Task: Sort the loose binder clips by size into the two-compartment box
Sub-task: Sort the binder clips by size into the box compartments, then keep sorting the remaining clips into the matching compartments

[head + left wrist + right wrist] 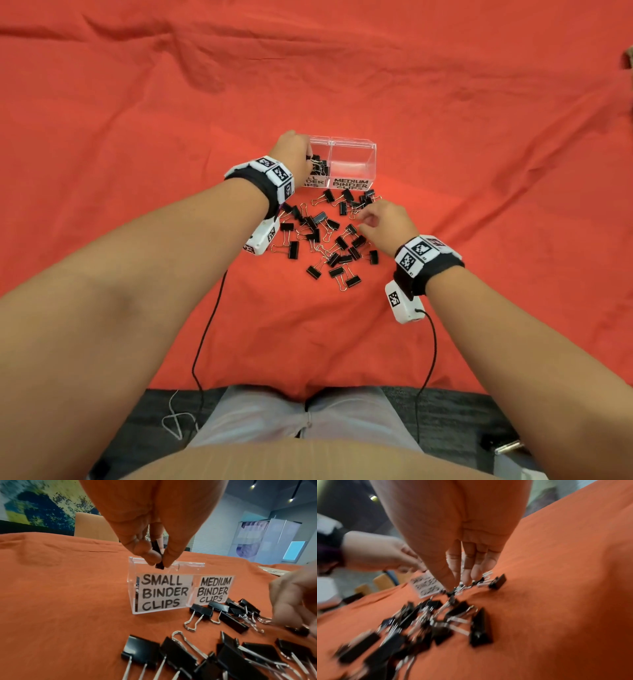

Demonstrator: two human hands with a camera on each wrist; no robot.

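Note:
A clear two-compartment box (371,150) stands on the red cloth, labelled SMALL BINDER CLIPS (163,592) on the left and MEDIUM BINDER CLIPS (213,589) on the right. Several small black clips lie in the left compartment; the right one looks bare. My left hand (308,156) hovers over the small compartment and pinches a small black clip (158,557) between thumb and fingertips. Many loose black clips (325,240) lie in front of the box. My right hand (363,217) reaches down into their far right part, fingertips (467,580) closing on a small clip's wire handles (459,588); that view is blurred.
The red cloth (479,205) covers the whole table, wrinkled, with wide bare areas left, right and behind the box. Black cables (205,329) run from both wrist cameras over the front edge to my lap. Wooden chairs (383,582) stand beyond the table.

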